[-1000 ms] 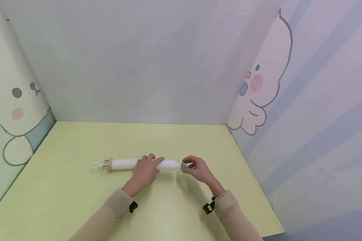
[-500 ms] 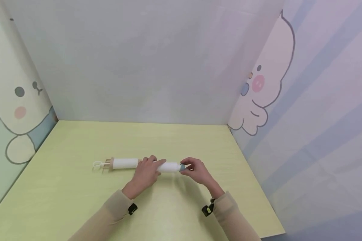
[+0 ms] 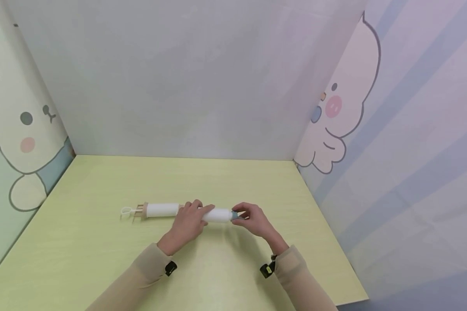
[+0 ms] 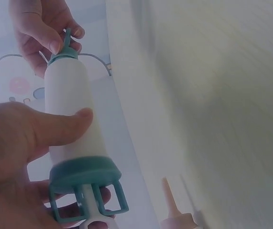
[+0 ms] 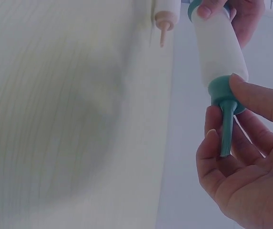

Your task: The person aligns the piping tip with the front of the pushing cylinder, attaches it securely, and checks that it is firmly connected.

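Note:
My left hand (image 3: 187, 221) grips the barrel of a white syringe (image 3: 219, 215), its thumb laid along the side. This syringe has a teal collar (image 4: 85, 171) with two finger loops, and the end of a white plunger shows below it. At the other end sits a teal nozzle cap (image 5: 220, 88) with a long thin spout. The thumb and fingers of my right hand (image 3: 254, 221) pinch that cap, which meets the barrel's end. In the head view, the left hand hides the collar and plunger.
A second white syringe (image 3: 162, 210) with beige ends lies on the yellow-green table (image 3: 113, 263) left of the hands. Its beige nozzle (image 4: 171, 198) points toward the left hand. A grey wall backs the table, with cartoon-printed curtains at both sides.
The right hand has brought the teal nozzle cap leftward from just off the barrel's end onto it. Over the last half second the hands have hardly moved.

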The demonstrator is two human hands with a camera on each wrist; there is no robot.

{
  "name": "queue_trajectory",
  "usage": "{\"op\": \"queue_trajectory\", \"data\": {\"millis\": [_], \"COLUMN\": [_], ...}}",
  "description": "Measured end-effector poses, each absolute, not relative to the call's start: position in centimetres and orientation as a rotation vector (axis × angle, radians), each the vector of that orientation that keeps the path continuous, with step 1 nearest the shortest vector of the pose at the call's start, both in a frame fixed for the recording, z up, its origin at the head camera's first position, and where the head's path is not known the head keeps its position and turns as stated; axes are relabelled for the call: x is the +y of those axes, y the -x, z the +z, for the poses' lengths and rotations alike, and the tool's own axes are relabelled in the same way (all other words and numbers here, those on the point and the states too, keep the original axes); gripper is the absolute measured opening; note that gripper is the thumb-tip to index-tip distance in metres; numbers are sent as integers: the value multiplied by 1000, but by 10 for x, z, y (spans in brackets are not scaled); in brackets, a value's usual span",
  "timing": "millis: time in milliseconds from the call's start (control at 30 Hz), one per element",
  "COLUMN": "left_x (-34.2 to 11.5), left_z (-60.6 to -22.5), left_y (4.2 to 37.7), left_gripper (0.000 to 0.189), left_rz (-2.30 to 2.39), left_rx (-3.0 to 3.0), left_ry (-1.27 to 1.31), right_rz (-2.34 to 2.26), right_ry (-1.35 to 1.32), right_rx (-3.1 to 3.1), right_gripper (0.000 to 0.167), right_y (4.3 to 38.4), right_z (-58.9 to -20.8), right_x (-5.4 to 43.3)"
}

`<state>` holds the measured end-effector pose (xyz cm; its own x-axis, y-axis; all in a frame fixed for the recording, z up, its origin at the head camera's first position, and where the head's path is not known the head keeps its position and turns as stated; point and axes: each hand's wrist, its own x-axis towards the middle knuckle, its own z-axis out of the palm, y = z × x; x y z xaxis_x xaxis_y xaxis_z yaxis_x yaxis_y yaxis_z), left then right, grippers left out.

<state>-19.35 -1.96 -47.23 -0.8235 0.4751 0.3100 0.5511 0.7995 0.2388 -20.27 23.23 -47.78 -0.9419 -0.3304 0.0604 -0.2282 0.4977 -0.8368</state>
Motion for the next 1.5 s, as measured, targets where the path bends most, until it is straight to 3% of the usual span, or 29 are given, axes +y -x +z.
{"op": "queue_trajectory", "data": {"millis": [1500], "left_x": [-22], "left_z": [-470], "left_y": [196], "left_gripper": [48], "left_rz": [-625], "left_rx": [-2781], "left_ry": [823], "right_rz": [-1460], "right_ry": [522], "right_rx": [2655], "right_gripper": [32], "right_y": [202], "right_z": [-469], "right_x": [233]}}
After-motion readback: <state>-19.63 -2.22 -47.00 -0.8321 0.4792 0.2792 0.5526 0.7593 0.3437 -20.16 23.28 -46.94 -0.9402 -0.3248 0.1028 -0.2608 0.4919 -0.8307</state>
